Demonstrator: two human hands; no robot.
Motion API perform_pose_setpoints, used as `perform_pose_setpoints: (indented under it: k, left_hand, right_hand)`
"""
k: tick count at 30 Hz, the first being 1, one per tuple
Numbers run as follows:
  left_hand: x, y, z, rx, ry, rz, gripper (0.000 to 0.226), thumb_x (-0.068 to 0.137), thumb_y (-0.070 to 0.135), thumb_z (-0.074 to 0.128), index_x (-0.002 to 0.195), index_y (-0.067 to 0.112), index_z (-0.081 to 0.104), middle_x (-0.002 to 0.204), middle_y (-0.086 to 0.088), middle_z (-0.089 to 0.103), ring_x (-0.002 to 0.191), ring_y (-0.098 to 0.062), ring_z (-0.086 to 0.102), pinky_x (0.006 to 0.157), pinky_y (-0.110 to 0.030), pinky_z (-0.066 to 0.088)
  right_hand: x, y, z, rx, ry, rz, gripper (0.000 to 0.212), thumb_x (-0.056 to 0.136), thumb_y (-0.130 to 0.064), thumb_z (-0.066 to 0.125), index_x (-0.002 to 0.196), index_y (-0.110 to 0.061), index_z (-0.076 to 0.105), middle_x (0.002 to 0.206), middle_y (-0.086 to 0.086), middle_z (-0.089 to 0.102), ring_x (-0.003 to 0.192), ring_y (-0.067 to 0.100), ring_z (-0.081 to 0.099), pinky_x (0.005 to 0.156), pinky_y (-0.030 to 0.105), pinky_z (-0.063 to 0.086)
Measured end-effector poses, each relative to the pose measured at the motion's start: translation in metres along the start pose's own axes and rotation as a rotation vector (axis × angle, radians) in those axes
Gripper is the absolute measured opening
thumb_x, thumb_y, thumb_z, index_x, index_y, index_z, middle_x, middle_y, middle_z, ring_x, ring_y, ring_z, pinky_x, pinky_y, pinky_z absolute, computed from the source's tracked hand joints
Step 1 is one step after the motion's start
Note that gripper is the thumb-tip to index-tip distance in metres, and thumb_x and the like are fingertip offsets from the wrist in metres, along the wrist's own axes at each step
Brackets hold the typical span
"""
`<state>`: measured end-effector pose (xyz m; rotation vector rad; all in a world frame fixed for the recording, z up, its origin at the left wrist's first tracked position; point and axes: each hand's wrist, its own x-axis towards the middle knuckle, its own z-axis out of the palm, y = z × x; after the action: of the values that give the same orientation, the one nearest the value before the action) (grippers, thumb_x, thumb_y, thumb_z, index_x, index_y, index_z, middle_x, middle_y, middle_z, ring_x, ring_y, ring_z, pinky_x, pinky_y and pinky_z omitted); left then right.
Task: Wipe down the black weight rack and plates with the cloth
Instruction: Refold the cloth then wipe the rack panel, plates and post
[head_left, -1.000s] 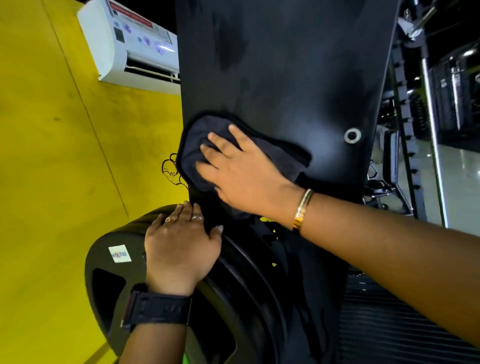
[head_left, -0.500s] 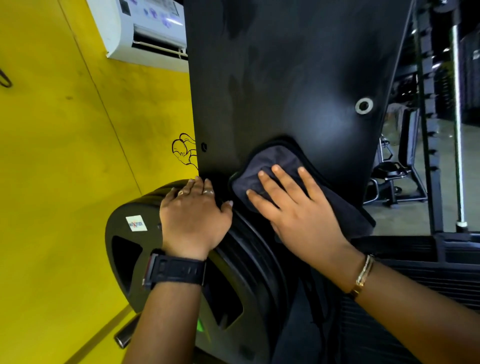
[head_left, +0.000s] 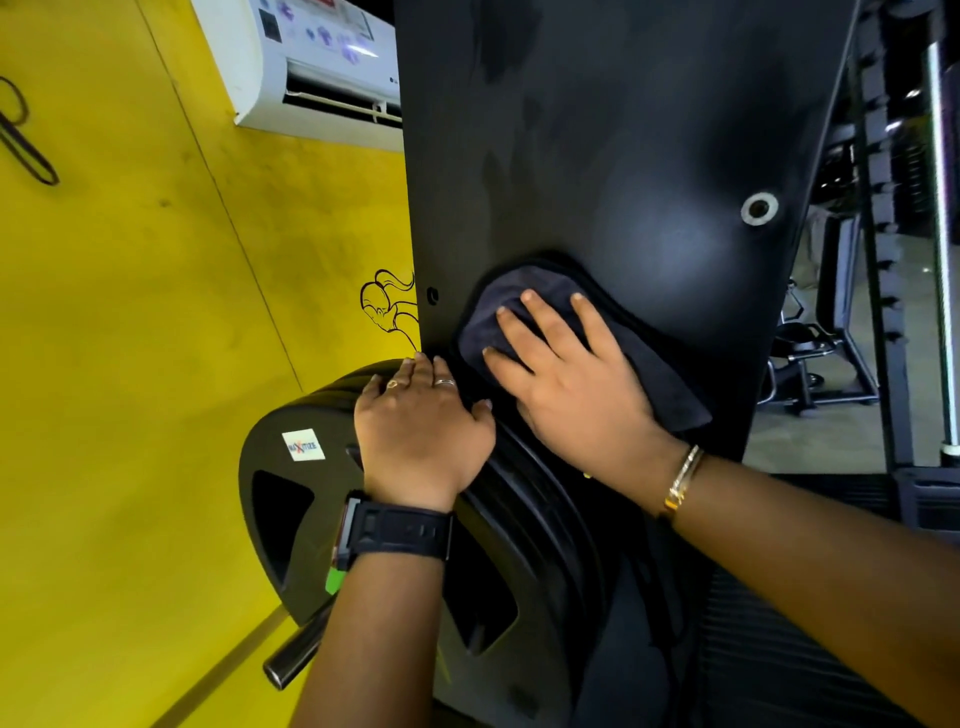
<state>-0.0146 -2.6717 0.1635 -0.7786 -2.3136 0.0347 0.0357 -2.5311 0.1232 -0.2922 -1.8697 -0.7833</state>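
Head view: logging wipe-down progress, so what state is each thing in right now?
rack panel, upright, streaky.
right hand, fingers straight, pressing the cloth.
cloth, held against the rack panel.
weight plates, stacked on their peg.
left hand, resting atop the weight plates.

Head-worn wide-angle camera faces the black rack closely, tilted, looking downward.

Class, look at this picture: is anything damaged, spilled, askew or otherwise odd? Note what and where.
Nothing looks damaged or spilled. The only oddity is darker blotches on the black panel above the cloth, perhaps damp streaks or smudges.
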Motion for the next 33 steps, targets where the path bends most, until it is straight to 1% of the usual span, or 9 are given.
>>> perform_pose_setpoints:
  k: [6, 9, 13, 15, 17, 19, 22, 24, 33]
  left_hand:
    - [0.002, -0.003, 0.0, -0.013, -0.012, 0.001, 0.066, 0.098, 0.051, 0.031, 0.152, 0.012, 0.027, 0.16, -0.005, 0.025, 0.147, -0.016, 0.02, 0.118, -0.036, 0.017]
    - [0.003, -0.004, 0.001, -0.008, -0.013, 0.01, 0.066, 0.098, 0.052, 0.03, 0.152, 0.014, 0.027, 0.159, -0.005, 0.025, 0.147, -0.015, 0.021, 0.117, -0.036, 0.018]
    - [0.004, -0.006, 0.001, -0.006, -0.009, 0.019, 0.066, 0.099, 0.053, 0.029, 0.153, 0.015, 0.027, 0.16, -0.004, 0.025, 0.147, -0.015, 0.02, 0.117, -0.035, 0.017]
    - [0.004, -0.006, 0.002, -0.002, -0.01, 0.024, 0.066, 0.099, 0.053, 0.029, 0.153, 0.016, 0.026, 0.16, -0.003, 0.024, 0.147, -0.015, 0.02, 0.116, -0.034, 0.017]
    - [0.003, -0.006, 0.002, -0.003, -0.016, 0.022, 0.066, 0.099, 0.053, 0.028, 0.153, 0.016, 0.025, 0.16, -0.003, 0.023, 0.148, -0.014, 0.019, 0.117, -0.034, 0.016]
    - [0.004, -0.005, 0.002, -0.001, -0.018, 0.018, 0.066, 0.099, 0.054, 0.028, 0.153, 0.016, 0.025, 0.161, -0.002, 0.022, 0.148, -0.014, 0.018, 0.117, -0.034, 0.016]
    - [0.003, -0.004, 0.002, 0.014, -0.013, 0.016, 0.065, 0.099, 0.053, 0.028, 0.153, 0.017, 0.025, 0.16, -0.002, 0.023, 0.147, -0.014, 0.019, 0.116, -0.034, 0.016]
    - [0.002, -0.004, 0.002, 0.023, -0.004, 0.015, 0.064, 0.099, 0.053, 0.029, 0.152, 0.017, 0.027, 0.16, -0.002, 0.024, 0.147, -0.015, 0.02, 0.116, -0.034, 0.017]
    - [-0.002, -0.002, 0.002, 0.029, -0.006, 0.009, 0.063, 0.1, 0.053, 0.028, 0.152, 0.019, 0.028, 0.159, 0.0, 0.026, 0.147, -0.015, 0.021, 0.116, -0.033, 0.019]
  right_hand:
    - [0.056, 0.001, -0.002, -0.078, -0.095, -0.141, 0.045, 0.083, -0.025, 0.032, 0.104, -0.024, 0.072, 0.127, 0.009, 0.063, 0.126, 0.034, 0.052, 0.106, 0.052, 0.019]
    - [0.094, 0.002, -0.006, -0.08, -0.119, -0.148, 0.047, 0.082, -0.025, 0.028, 0.099, -0.027, 0.072, 0.123, 0.007, 0.066, 0.123, 0.032, 0.055, 0.106, 0.05, 0.025]
    - [0.13, 0.012, -0.013, -0.1, -0.106, -0.161, 0.037, 0.09, -0.024, 0.038, 0.113, -0.022, 0.067, 0.136, 0.011, 0.056, 0.134, 0.036, 0.043, 0.111, 0.055, 0.023]
    - [0.126, 0.014, -0.013, -0.081, -0.126, -0.152, 0.04, 0.089, -0.025, 0.035, 0.112, -0.025, 0.068, 0.133, 0.01, 0.059, 0.131, 0.035, 0.047, 0.109, 0.055, 0.029]
    - [0.107, 0.017, -0.013, -0.073, -0.136, -0.118, 0.046, 0.085, -0.027, 0.03, 0.108, -0.028, 0.069, 0.126, 0.006, 0.064, 0.125, 0.033, 0.053, 0.105, 0.052, 0.035]
    - [0.078, 0.022, -0.012, -0.061, -0.132, -0.103, 0.044, 0.084, -0.027, 0.033, 0.111, -0.028, 0.068, 0.128, 0.006, 0.063, 0.125, 0.033, 0.053, 0.106, 0.051, 0.031]
    - [0.027, 0.031, -0.012, -0.04, -0.005, -0.051, 0.037, 0.087, -0.026, 0.046, 0.118, -0.023, 0.065, 0.132, 0.009, 0.059, 0.128, 0.034, 0.049, 0.107, 0.052, 0.023]
    - [-0.006, 0.031, -0.013, -0.023, 0.05, -0.002, 0.037, 0.087, -0.025, 0.053, 0.122, -0.02, 0.063, 0.135, 0.011, 0.057, 0.13, 0.035, 0.047, 0.108, 0.054, 0.024]
    - [-0.139, -0.005, 0.001, 0.015, 0.062, 0.158, 0.044, 0.088, -0.018, 0.058, 0.132, -0.018, 0.058, 0.143, 0.011, 0.051, 0.136, 0.033, 0.039, 0.111, 0.054, 0.024]
